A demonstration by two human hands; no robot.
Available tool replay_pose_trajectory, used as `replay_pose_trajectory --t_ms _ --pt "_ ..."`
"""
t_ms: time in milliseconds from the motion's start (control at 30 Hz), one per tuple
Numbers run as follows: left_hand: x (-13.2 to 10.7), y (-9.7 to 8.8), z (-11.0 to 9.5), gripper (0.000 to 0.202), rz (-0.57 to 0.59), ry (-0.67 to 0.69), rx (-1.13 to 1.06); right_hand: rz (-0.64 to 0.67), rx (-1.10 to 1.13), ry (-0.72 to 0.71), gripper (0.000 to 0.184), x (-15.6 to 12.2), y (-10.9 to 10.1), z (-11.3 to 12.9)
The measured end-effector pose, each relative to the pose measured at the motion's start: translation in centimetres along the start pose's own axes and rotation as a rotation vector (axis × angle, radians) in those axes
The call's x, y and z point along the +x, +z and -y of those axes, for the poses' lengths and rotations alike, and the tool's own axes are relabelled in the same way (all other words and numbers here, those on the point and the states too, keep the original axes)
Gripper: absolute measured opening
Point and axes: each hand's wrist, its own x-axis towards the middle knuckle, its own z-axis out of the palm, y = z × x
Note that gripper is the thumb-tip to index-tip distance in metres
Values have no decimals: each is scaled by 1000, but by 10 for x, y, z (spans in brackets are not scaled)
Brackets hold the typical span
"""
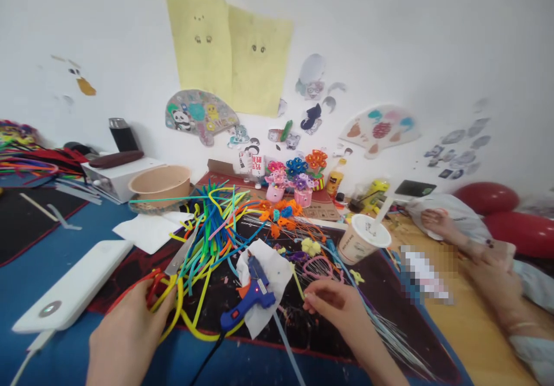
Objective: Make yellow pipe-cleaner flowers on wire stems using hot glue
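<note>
My left hand (134,328) is closed around the red handles of a pair of scissors (182,253), whose blades point up and away. Yellow pipe cleaners (186,319) loop beside its fingers. My right hand (337,311) pinches the end of a short pale yellow pipe cleaner (298,281) between thumb and fingertips. Between my hands a blue glue gun (249,308) with a small red light lies on a crumpled white paper (277,268). Beyond the scissors spreads a heap of green, blue and yellow pipe cleaners (216,230). Orange pipe-cleaner pieces (281,216) lie further back.
A white power bank (73,285) lies at left, near a tan bowl (160,184). A paper cup (363,242) with a straw stands right of centre. Pipe-cleaner flowers in pots (303,195) stand by the wall. Another person's hands (493,282) rest at the right.
</note>
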Motion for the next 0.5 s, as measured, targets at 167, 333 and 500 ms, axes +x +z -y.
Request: replay_pose_trajectory --t_ms 167,333,500 --pt "12 13 -17 47 -8 105 264 28 53 -31 34 10 5 9" --pt "14 14 -23 48 -1 247 334 30 121 -1 31 22 13 14" --pt "0 8 -60 40 -198 612 -141 7 253 -35 29 35 26 25"
